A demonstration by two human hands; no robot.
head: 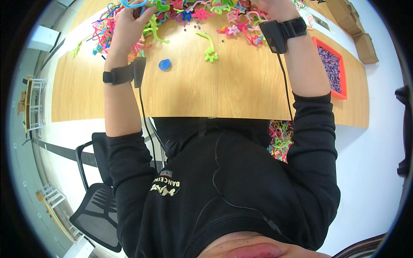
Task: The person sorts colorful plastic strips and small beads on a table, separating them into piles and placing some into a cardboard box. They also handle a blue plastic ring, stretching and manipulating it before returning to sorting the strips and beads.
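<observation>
My left hand (130, 24) is at the top left, over a heap of coloured pipe cleaners. A light blue pipe cleaner (134, 4) curls against its fingers; whether they grip it is unclear. My right hand (279, 9) reaches to the top edge, where its fingers are cut off, beside pink pipe-cleaner shapes (246, 29). Between the hands lie a pink pipe-cleaner flower (201, 14) and a dark blue one (186, 16). Nearer to me, a lime green pipe-cleaner flower with a bent stem (210, 51) rests on the wooden table (187, 93).
A blue ring-shaped object (164, 64) lies on the table. At right stands an orange-red tray (344, 75) of small dark and pink pieces, with cardboard boxes (364, 48) beyond. More pipe cleaners (280, 138) show below the table edge. A black mesh chair (96, 213) is at left.
</observation>
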